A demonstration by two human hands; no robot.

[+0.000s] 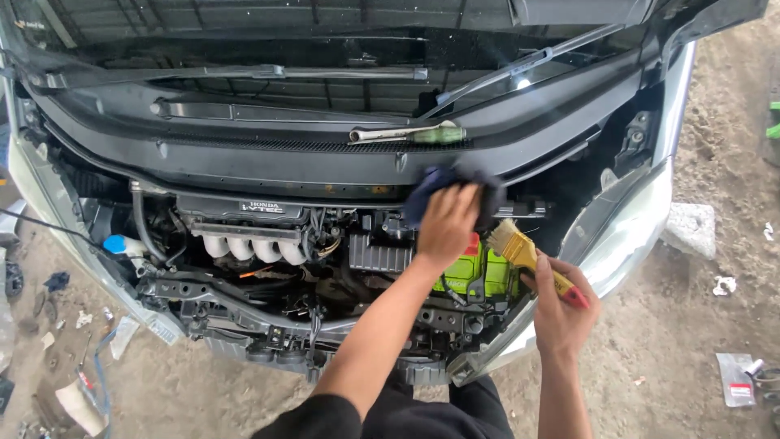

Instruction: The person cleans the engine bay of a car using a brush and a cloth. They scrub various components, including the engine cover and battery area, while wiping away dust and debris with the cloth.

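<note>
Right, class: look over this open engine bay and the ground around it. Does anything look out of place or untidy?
Yes. A wrench and a green-handled tool lie loose on the black cowl below the windscreen, an odd resting spot. Scraps of litter dot the dirt around the car. The left hand presses a dark cloth; the right hand holds a paintbrush.
</note>
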